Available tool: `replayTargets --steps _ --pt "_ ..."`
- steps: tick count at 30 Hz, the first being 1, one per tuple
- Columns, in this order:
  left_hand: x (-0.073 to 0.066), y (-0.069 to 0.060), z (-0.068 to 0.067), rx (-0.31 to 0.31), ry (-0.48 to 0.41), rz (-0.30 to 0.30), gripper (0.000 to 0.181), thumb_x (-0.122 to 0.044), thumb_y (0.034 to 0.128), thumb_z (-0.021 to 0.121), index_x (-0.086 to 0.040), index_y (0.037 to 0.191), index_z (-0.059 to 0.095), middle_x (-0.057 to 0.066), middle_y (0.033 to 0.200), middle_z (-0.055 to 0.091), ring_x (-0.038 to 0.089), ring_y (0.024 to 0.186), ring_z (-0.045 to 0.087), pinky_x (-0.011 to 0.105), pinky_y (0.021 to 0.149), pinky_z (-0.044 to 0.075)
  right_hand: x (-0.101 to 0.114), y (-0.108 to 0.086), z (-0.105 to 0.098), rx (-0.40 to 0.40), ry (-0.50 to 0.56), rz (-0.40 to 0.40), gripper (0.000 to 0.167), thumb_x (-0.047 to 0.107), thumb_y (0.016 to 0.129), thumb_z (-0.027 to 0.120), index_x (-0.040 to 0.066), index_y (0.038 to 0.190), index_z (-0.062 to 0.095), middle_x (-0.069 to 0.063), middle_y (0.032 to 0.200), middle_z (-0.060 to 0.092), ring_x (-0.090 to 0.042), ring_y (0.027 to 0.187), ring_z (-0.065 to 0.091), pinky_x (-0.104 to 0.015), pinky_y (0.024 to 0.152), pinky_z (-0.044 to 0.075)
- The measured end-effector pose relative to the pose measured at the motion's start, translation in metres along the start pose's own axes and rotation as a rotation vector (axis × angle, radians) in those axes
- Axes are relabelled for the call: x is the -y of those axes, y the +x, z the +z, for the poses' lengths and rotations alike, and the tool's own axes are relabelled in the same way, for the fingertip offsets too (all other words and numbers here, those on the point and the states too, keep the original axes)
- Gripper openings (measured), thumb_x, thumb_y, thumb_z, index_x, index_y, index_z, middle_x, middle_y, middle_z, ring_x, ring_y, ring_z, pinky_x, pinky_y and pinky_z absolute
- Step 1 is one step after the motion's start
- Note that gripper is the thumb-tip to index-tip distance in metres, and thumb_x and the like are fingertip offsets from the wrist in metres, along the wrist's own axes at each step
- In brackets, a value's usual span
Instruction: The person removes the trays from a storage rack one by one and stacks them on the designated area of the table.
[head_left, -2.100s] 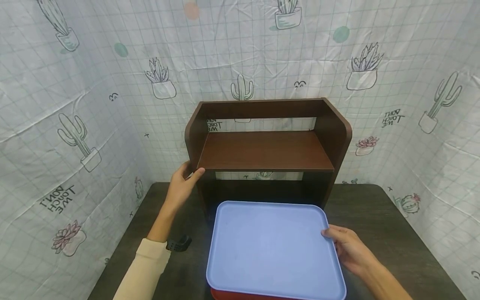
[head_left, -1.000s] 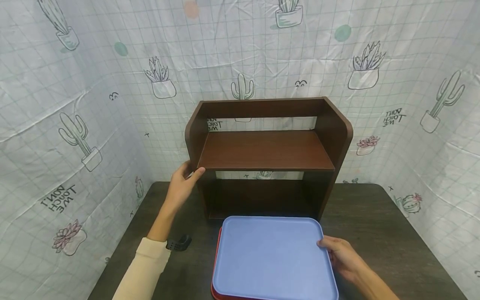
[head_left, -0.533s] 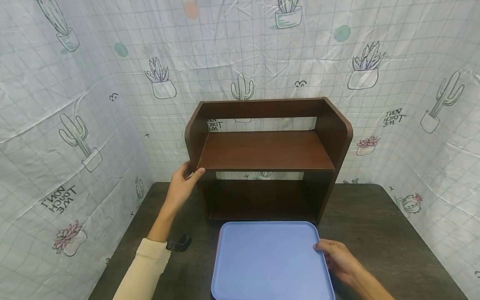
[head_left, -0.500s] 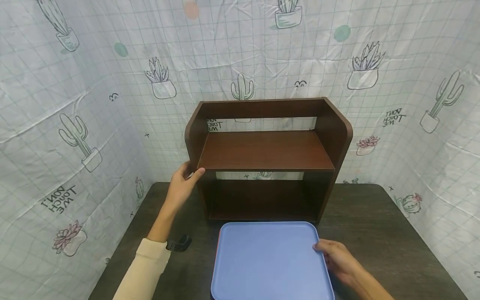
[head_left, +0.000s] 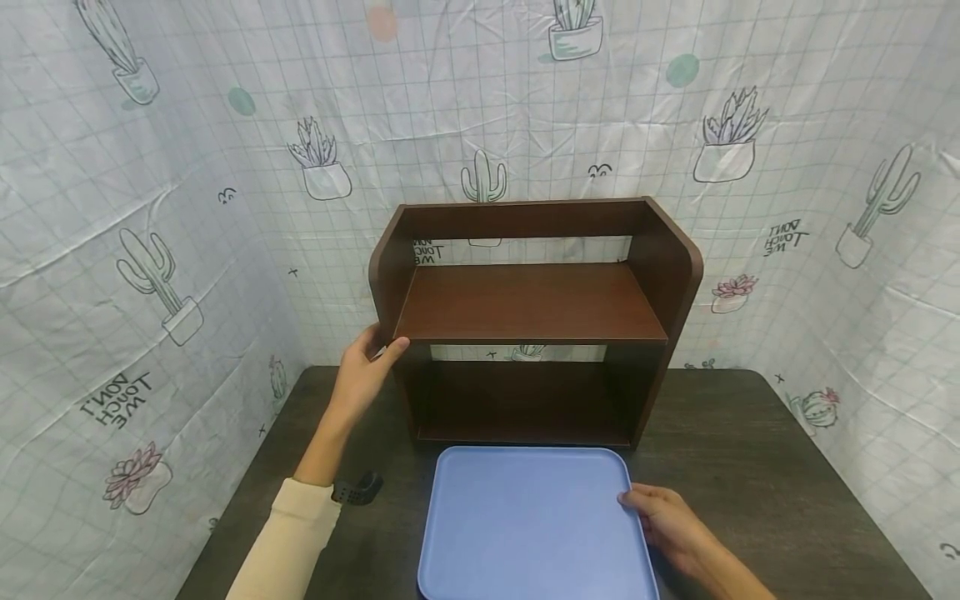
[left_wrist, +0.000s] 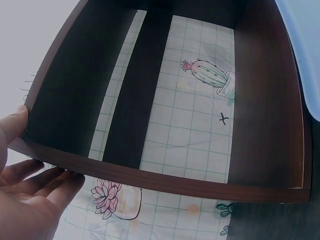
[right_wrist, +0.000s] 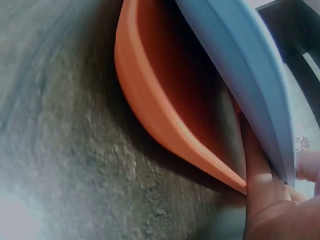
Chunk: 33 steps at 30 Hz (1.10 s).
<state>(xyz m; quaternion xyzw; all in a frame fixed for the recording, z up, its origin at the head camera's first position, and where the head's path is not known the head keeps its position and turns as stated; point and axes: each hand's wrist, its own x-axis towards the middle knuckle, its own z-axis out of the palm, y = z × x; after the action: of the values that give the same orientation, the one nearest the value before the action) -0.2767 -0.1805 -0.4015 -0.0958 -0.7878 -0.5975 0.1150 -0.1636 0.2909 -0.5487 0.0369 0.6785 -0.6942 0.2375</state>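
My left hand (head_left: 362, 375) grips the left side panel of a dark brown two-tier shelf (head_left: 528, 300), thumb on the front edge. In the left wrist view, the thumb and fingers (left_wrist: 67, 192) lie on either side of that panel. My right hand (head_left: 671, 525) pinches the right rim of a light blue tray (head_left: 536, 521) in front of the shelf. In the right wrist view, an orange-red tray (right_wrist: 150, 110) lies under the blue tray (right_wrist: 250, 75), with a gap between their rims. Fingers reach into that gap, beneath the blue rim. The blue tray's near edge is cut off in the head view.
The shelf stands on a dark wooden table (head_left: 757, 475), close to a white curtain (head_left: 787, 183) printed with cacti that surrounds the back and sides. A dark band (head_left: 358, 489) sits at the left wrist.
The blue tray has come back from the shelf toward me and slightly left, with my right hand on it. The red tray has gone out of the head view. My left hand stays put.
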Motion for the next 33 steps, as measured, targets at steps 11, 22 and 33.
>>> replayTargets --steps 11,22,33 --pt "-0.001 -0.001 0.0 0.012 0.007 0.001 0.071 -0.044 0.1033 0.071 -0.007 0.159 0.047 0.018 0.162 0.05 0.034 0.156 0.043 0.054 0.125 0.041 0.015 0.002 0.015 -0.304 -0.403 0.013 0.051 0.018 0.105 0.062 -0.019 0.14 0.055 -0.024 0.116 0.076 -0.024 0.095 0.074 -0.045 0.08 0.065" --pt "-0.001 -0.002 0.001 0.002 0.004 -0.001 0.071 -0.043 0.103 0.072 -0.006 0.158 0.047 0.018 0.162 0.051 0.035 0.155 0.045 0.054 0.124 0.043 0.022 -0.003 0.02 -0.461 -0.785 -0.165 0.041 0.016 0.094 0.076 -0.013 0.122 0.07 -0.017 0.096 0.078 -0.019 0.068 0.071 -0.031 0.056 0.058" --pt "0.0 -0.002 0.0 0.002 0.009 0.004 0.072 -0.044 0.103 0.071 -0.006 0.159 0.046 0.018 0.162 0.05 0.035 0.155 0.045 0.054 0.124 0.043 0.016 -0.002 0.019 -0.441 -0.783 -0.207 0.031 0.004 0.089 0.079 -0.005 0.116 0.068 -0.002 0.084 0.063 -0.014 0.049 0.062 -0.026 0.043 0.052"
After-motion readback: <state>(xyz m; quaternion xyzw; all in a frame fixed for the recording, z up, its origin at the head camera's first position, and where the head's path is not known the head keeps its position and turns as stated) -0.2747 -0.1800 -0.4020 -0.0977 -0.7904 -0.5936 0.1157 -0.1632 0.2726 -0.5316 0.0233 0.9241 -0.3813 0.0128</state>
